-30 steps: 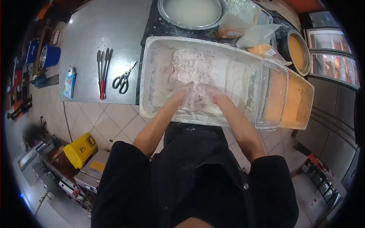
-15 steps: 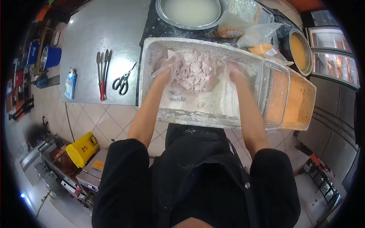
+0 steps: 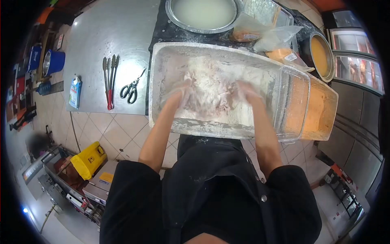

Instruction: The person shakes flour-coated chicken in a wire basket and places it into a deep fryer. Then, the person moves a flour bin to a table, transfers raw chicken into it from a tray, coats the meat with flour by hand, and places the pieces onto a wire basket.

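A large white tub [image 3: 215, 129] holds white flour and a heap of flour-coated pieces [image 3: 209, 87], which look like raw meat. Inside it, my left hand [image 3: 181, 91], in a clear plastic glove, is at the left side of the heap. My right hand [image 3: 245, 88], also gloved in clear plastic, is at the heap's right side. Motion smears the fingers of both hands, and flour dust hangs around them, so whether they grip any pieces is hidden.
A wire basket [image 3: 291, 103] sits at the tub's right end, beside an orange-tinted bin [image 3: 321, 107]. Behind stand a bowl of cloudy liquid [image 3: 205, 14] and a pot of orange liquid [image 3: 319, 55]. Tongs [image 3: 109, 83], scissors [image 3: 131, 90] and a carton [image 3: 75, 92] lie on the steel table [image 3: 89, 44].
Both hands have come slightly nearer to me within the tub. The heap has spread toward the near wall, with more loose flour over it and dust in the air.
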